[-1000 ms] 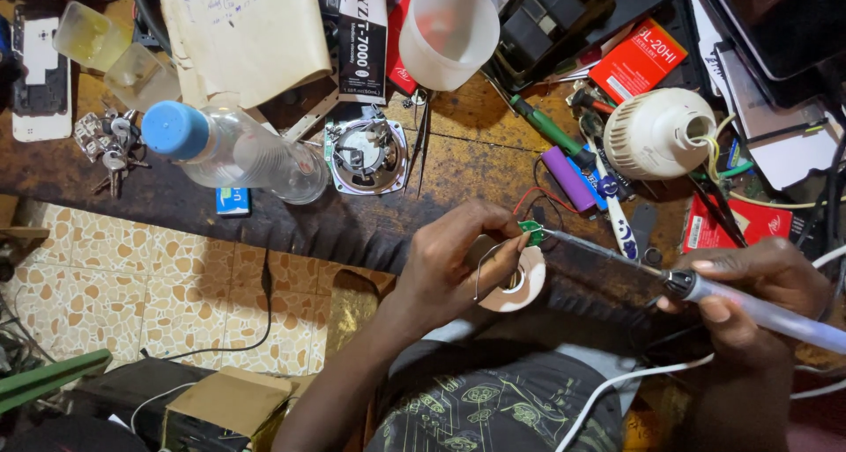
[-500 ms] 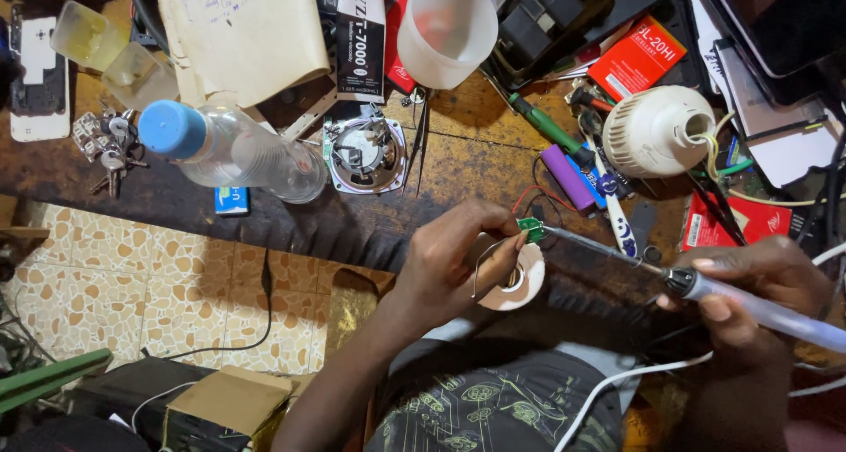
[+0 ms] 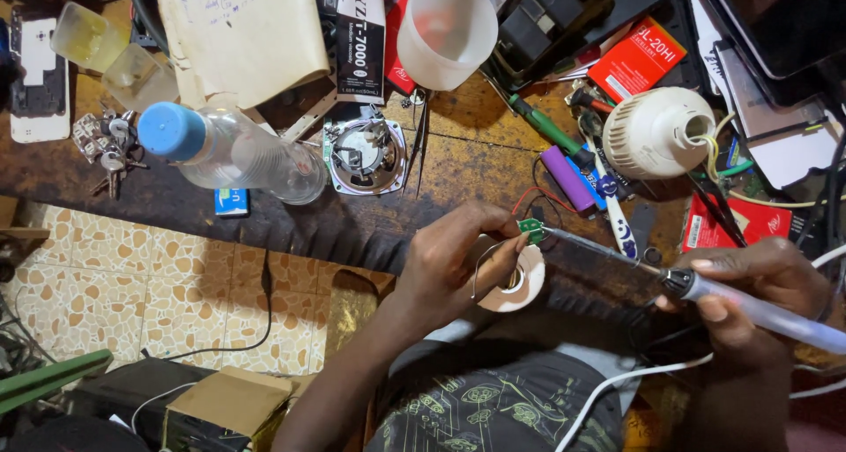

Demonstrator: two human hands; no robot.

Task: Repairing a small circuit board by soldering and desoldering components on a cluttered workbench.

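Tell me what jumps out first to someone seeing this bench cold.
At the bench's near edge, the right hand holds a soldering iron with its tip at a tiny green board. The left hand pinches that board and also holds a white solder spool. Behind them, a clear bottle with a blue cap lies on its side at left, and a white bulb housing trailing wires sits at right.

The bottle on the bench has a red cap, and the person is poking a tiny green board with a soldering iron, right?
Not quite: the head view shows the bottle has a blue cap. The rest is right: the soldering iron tip meets the tiny green board.
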